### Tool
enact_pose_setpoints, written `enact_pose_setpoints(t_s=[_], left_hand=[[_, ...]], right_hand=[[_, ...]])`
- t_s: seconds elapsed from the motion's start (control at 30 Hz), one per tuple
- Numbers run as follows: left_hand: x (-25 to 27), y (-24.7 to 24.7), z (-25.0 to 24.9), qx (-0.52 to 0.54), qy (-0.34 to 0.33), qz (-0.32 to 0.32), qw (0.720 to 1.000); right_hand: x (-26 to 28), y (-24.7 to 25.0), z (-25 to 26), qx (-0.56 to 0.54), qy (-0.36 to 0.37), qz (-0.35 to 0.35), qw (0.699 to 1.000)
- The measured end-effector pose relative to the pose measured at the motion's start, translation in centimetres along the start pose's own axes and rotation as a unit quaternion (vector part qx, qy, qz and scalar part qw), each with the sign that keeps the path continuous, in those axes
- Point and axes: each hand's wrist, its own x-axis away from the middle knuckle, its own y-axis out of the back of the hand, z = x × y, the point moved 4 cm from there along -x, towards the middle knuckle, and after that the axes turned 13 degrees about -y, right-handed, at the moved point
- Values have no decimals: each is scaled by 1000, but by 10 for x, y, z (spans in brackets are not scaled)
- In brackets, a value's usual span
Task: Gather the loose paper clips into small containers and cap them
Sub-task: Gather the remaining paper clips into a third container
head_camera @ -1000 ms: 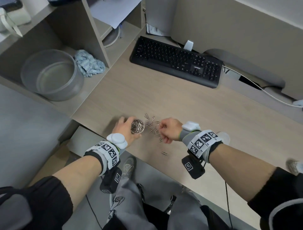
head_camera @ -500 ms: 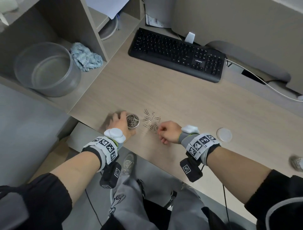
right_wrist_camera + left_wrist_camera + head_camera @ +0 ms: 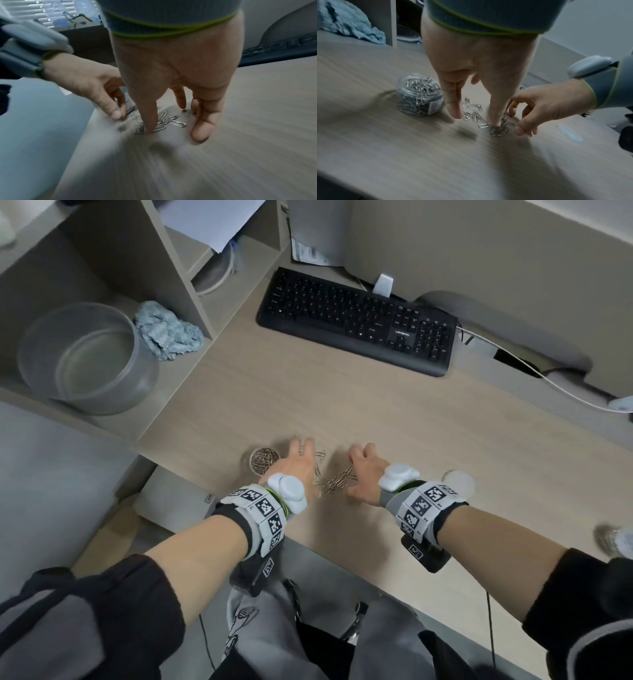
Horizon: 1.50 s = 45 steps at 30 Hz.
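Note:
A small clear jar (image 3: 263, 461) partly filled with paper clips stands uncapped near the desk's front edge. Just right of it my left hand (image 3: 296, 463) is open, its straight fingers pointing down onto loose paper clips (image 3: 337, 482). In the left wrist view the thumb and a fingertip (image 3: 496, 121) press into the clips (image 3: 498, 129) beside the jar (image 3: 419, 94). My right hand (image 3: 364, 472) is spread on the other side of the pile, fingertips on the desk and holding nothing. The white round lid (image 3: 457, 481) lies flat to the right, partly behind my right wrist.
A black keyboard (image 3: 356, 320) lies across the back of the desk. On the left shelf unit stand a grey round tub (image 3: 89, 357) and a crumpled blue cloth (image 3: 168, 332). A white cable (image 3: 548, 381) runs at the back right. The desk edge is close to my wrists.
My left hand has let go of the jar and moved right onto the clips. My right hand has uncurled and spread. The clips now lie bunched between both hands.

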Motion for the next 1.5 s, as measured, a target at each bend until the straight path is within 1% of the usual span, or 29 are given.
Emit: enact_pose_setpoints(t_s=[0.07,0.1,0.23,0.33,0.4,0.47,0.57,0.7,0.8,0.93,1.03,1.2,1.37,1.5], left_hand=[[-6,-5,3,8,28,21,999],[-10,-6,3,5,30,21,999],[-18,-10,-1,-20,3,1,1000],[-19,-18,-3,-3,-19,-1,1000],[-17,-19,-3,17,-28,-14,999],[-14,-18,0,29,-20,-31,999],[-10,-16,4,16,3,-40,999],[-9,-17,5,2,17,-37,999],[-10,-19,5,32,18,-43,998],[-4,-22,-1,48,1,-48,998],[0,-19,4,47,23,-65,997],[0,-18,5,26,43,-44,998],[-4,-23,3,21,43,-37,998],[-9,-22,5,54,38,-48,997]], right_hand=[[5,-4,14,15,14,0,1000],[4,-6,19,15,12,-3,1000],[-2,-15,28,4,-20,1,1000],[-4,-14,25,-29,-3,-1,1000],[-6,-11,21,-55,11,-3,998],[-7,-9,17,-79,15,-5,997],[-10,-8,15,-90,35,-13,995],[-13,-14,18,-60,75,-7,995],[-15,-16,24,-33,104,-17,994],[-24,-9,35,-35,97,-37,994],[-31,-2,47,-23,105,-33,994],[-36,5,59,23,129,-14,991],[-30,-2,45,24,141,-15,990],[-23,-4,28,-26,133,-12,991]])
